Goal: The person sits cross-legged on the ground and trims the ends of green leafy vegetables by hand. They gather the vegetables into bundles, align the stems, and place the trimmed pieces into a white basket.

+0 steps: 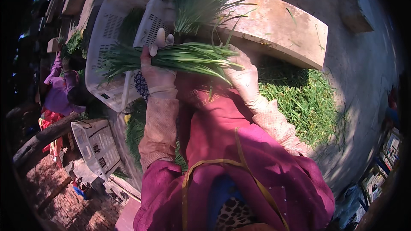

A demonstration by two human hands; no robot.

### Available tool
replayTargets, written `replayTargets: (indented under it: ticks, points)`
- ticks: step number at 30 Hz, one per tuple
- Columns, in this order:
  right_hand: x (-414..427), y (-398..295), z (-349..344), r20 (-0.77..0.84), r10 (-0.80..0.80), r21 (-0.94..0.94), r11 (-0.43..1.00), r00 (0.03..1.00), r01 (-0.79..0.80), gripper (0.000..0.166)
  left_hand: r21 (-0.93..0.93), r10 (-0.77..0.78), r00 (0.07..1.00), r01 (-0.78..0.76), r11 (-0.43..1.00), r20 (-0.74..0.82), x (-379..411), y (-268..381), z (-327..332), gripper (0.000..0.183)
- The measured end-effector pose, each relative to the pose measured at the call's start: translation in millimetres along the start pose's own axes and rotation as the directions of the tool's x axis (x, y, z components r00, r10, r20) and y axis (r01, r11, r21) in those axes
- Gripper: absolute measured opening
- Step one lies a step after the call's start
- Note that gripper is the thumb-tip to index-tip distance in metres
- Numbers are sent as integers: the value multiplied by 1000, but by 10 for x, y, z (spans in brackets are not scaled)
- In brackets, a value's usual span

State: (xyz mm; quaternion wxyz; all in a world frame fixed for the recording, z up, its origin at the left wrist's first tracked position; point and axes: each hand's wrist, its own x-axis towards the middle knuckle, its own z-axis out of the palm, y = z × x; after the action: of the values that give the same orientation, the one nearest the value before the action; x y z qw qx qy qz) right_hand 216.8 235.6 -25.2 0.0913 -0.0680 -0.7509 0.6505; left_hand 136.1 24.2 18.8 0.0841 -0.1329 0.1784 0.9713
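A bunch of long flat green stalks, apparently garlic chives (189,57), lies sideways above my lap. My left hand (160,73), in a thin pale glove, supports the leafy half from below, its thumb and fingertips showing around it. The pale lower ends are gripped by my right hand (244,70), gloved too, with a few stray leaves sticking up beside the fingers. The leaf tips reach over the edge of a white slotted plastic crate (123,101), which holds more greens. Beyond my hands, a larger heap of chives (202,6) rests on a pale wooden board (279,22).
Loose green trimmings (298,109) cover the ground at right. A second white crate (99,147) stands at lower left near a log (45,141). A person in purple (62,93) is at far left, by more greens. A maroon apron (215,109) covers my lap.
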Motion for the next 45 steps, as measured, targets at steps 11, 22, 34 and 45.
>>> replayTargets:
  ticks: [11, 22, 34, 45]
  points:
    - [18, -83, -628, 468, 186, 46, 971, 864, -234, 64, 139, 15, 999, -10, 990, -38, 32, 373, -66, 28]
    - [85, -110, -210, 617, 346, 462, 568, 707, -681, 31, 159, -112, 975, 144, 977, -191, 115, 328, -169, 22]
    - [-9, -48, -929, 249, 194, -169, 973, 949, -154, 74, 278, 47, 934, 57, 959, -354, 129, 339, -272, 21]
    - [487, -262, -149, 564, -339, -86, 883, 753, 462, 47, 225, -81, 932, 169, 959, -353, 159, 268, -271, 18]
